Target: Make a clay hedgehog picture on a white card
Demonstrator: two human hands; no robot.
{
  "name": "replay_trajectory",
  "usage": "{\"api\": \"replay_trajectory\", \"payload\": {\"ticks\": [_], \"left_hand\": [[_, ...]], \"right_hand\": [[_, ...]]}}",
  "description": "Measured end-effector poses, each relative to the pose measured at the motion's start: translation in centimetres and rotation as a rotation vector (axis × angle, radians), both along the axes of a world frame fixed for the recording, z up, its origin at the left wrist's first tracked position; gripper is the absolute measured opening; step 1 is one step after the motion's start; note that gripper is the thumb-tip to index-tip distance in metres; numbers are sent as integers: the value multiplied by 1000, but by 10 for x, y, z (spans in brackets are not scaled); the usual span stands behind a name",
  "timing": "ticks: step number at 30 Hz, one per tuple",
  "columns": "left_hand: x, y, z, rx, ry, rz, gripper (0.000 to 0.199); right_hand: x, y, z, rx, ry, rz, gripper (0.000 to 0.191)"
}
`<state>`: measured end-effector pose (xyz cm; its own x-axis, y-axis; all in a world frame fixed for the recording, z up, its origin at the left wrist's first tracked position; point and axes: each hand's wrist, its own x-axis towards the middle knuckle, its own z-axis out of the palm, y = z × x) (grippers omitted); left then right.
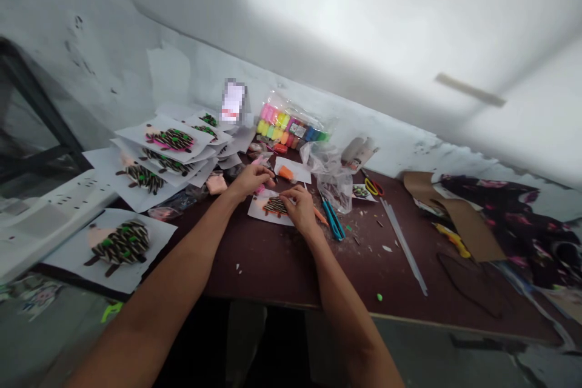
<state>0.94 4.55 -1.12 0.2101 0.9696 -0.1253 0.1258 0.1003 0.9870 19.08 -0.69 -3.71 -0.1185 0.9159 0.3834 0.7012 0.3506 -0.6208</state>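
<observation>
On the dark tabletop, a white paper sheet point(256, 211) carries a clay hedgehog point(274, 205) with a dark striped back and an orange lower edge. My right hand point(300, 206) bends over the hedgehog's right end, thumb and fingers drawn together against it; anything between them is too small to name. My left hand point(255, 180) hovers just above the sheet's upper left, fingers pinched. A small dark bit shows near its fingertips, but I cannot make out what it is. Beyond the hands, an orange clay lump point(285, 173) rests on another white sheet point(301, 171).
Stacked sheets with hedgehogs point(170, 138) stand at left, another hedgehog point(120, 242) nearer. Behind are a colourful clay pack point(291, 127) and a phone point(233, 102). To the right lie teal-handled pliers point(334, 221), scissors point(373, 187), clear strips point(404, 245) and a yellow cutter point(452, 239).
</observation>
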Motion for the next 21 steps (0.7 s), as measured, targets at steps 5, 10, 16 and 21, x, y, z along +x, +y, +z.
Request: {"api": "replay_trajectory", "payload": {"ticks": [5,10,16,21], "left_hand": [[-1,-1,1,-9,-5,-5,19],[-1,-2,1,-45,-16,-30,19],[-1,-1,0,-49,-28,-28,18],[-1,-3,3,-48,-21,-19,15]], "right_hand": [[-1,1,-1,-5,-13,-25,10],[-2,3,-2,1,-29,-43,10],[-2,2,-1,-11,-87,-18,13],[-2,0,2,-13,-144,-7,17]]}}
